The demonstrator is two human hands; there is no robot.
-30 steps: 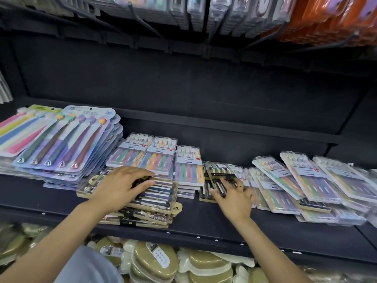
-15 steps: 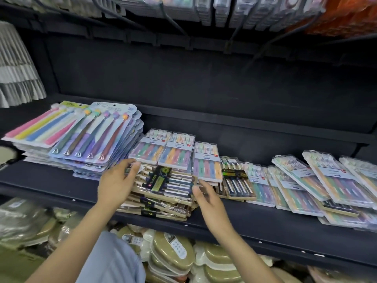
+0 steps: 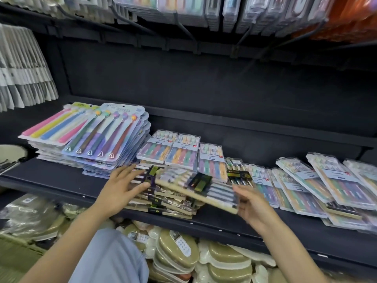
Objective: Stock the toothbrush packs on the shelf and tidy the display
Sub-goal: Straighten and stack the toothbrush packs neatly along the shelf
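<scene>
1. Right hand (image 3: 252, 207): grips beige toothbrush pack (image 3: 199, 188), tilted above stack (image 3: 163, 203), near shelf (image 3: 61, 180) edge.
2. Left hand (image 3: 120, 187): open, steadying stack.
3. Step: tidying; next, likely square pack onto pile.

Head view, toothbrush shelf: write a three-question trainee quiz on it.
1. True or false: the right hand holds the lifted pack by its near end.
2. What does the left hand rest on? A) pastel packs B) the dark stack C) hanging packs
3. Fill in: the big purple packs lie at the shelf's ____ end.

Key: 1 true; 2 B, the dark stack; 3 left.
</scene>
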